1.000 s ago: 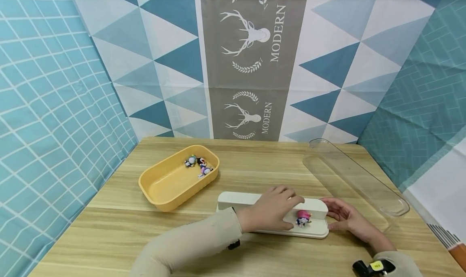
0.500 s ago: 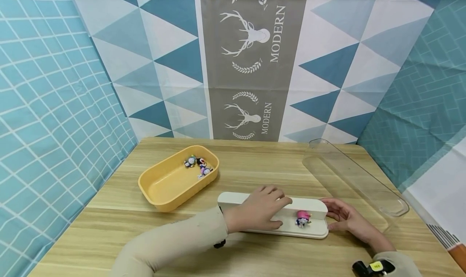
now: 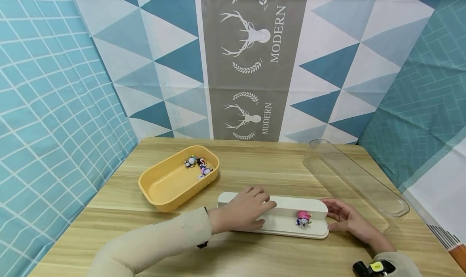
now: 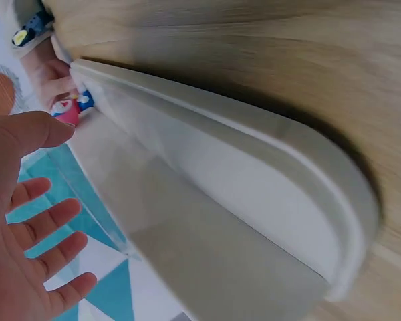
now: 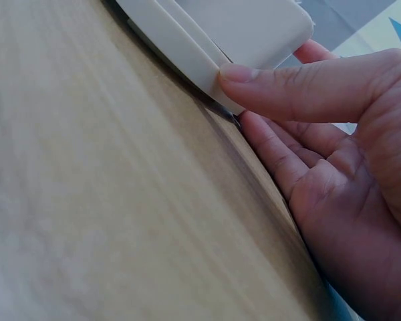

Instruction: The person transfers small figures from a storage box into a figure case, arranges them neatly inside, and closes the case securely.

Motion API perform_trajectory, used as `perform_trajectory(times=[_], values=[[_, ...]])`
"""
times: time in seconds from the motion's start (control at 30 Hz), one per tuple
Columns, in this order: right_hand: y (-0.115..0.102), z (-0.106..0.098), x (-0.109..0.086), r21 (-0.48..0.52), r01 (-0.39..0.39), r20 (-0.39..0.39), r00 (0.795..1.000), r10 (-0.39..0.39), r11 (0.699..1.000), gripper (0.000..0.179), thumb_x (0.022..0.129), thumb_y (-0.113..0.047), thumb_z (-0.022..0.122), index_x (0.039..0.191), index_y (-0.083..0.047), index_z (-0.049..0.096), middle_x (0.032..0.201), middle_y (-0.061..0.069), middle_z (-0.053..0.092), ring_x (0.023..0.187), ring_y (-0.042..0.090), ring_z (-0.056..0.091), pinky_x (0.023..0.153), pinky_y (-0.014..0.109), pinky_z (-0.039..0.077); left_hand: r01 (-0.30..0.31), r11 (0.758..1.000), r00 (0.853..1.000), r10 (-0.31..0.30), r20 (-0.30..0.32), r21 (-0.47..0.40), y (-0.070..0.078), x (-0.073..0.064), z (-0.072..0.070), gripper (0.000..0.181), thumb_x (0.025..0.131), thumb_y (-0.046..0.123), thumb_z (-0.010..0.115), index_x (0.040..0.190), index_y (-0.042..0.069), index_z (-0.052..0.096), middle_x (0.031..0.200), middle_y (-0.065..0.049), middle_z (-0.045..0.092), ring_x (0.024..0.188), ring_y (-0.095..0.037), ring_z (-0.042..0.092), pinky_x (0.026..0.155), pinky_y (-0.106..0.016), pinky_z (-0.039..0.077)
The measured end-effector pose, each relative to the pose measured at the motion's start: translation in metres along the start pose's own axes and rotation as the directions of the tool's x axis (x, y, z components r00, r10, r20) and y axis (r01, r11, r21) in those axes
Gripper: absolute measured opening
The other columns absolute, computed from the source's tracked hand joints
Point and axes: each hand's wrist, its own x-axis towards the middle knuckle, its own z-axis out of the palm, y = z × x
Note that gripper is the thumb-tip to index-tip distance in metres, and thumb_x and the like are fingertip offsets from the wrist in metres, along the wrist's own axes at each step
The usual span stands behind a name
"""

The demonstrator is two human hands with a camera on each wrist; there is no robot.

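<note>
A long cream two-step display base point(image 3: 278, 225) with rounded ends lies on the table. Near its right end, on the lower step, stands a small figurine point(image 3: 302, 218) with a pink top and a blue-and-white body. My left hand point(image 3: 243, 210) hovers over the left half of the base, fingers spread and holding nothing. In the left wrist view the fingers point(image 4: 53, 221) are loosely bent beside the steps. At the base's right end my right hand point(image 3: 346, 219) grips the edge. The right wrist view has its thumb point(image 5: 287, 87) on the rim and the other fingers behind the end.
A yellow tray point(image 3: 160, 192) at the back left holds several small figurines point(image 3: 198, 163) in its far right corner. On the right lies a long clear plastic cover point(image 3: 349, 176). Patterned cloth point(image 3: 247, 66) hangs behind the wooden table point(image 3: 262, 163).
My left hand has drawn leftward along the base, away from the pink-topped figurine, which stays standing on the lower step. My right hand keeps its place at the base's end.
</note>
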Motion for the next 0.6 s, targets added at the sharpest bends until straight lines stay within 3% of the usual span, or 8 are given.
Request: perform_trajectory(times=[0.2, 0.43, 0.6], values=[[0.000, 0.001, 0.001, 0.000, -0.001, 0.000, 1.000, 0.001, 1.000, 0.068, 0.079, 0.018, 0.067, 0.142, -0.001, 0.046, 0.135, -0.008, 0.058, 0.120, 0.006, 0.056, 0.097, 0.020, 0.046, 0.006, 1.000, 1.000, -0.007, 0.022, 0.019, -0.013, -0.014, 0.001, 0.049, 0.090, 0.039, 0.070, 0.134, 0.022, 0.056, 0.121, 0.001, 0.058, 0.119, -0.020, 0.050, 0.101, -0.039, 0.042], [0.001, 0.000, -0.001, 0.007, 0.004, 0.006, 1.000, -0.004, 1.000, 0.068, 0.080, 0.018, 0.066, 0.142, -0.001, 0.046, 0.135, -0.007, 0.058, 0.121, 0.006, 0.056, 0.098, 0.020, 0.045, -0.039, 0.983, 0.997, 0.050, -0.055, 0.181, -0.030, -0.027, 0.006, 0.039, 0.086, 0.035, 0.072, 0.121, 0.022, 0.060, 0.115, 0.001, 0.062, 0.111, -0.021, 0.055, 0.095, -0.037, 0.044], [0.001, 0.000, -0.001, -0.003, 0.007, 0.002, 1.000, -0.007, 1.000, 0.067, 0.081, 0.017, 0.066, 0.142, 0.000, 0.045, 0.134, -0.007, 0.058, 0.121, 0.005, 0.056, 0.098, 0.019, 0.045, -0.038, 0.981, 0.996, 0.053, -0.072, 0.188, -0.043, -0.035, 0.005, 0.040, 0.085, 0.036, 0.073, 0.120, 0.020, 0.060, 0.114, 0.000, 0.062, 0.110, -0.021, 0.056, 0.094, -0.038, 0.046]])
